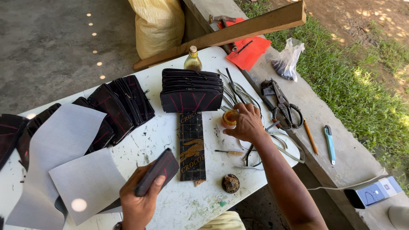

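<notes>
Pouch and jar in hands at desk (170, 204).
Left hand (138, 204) clasping dark pouch (156, 171), long axis tilted up-right; right hand (247, 123) closed on small amber jar (229, 118), up-right, well apart.

On the desk (170, 127) a pouch stack (191, 90) stands behind my mat strip (192, 147); a bottle (193, 59) is behind that, shears (283, 104) right, possibly off the desk, sheets (72, 162) left.
</notes>
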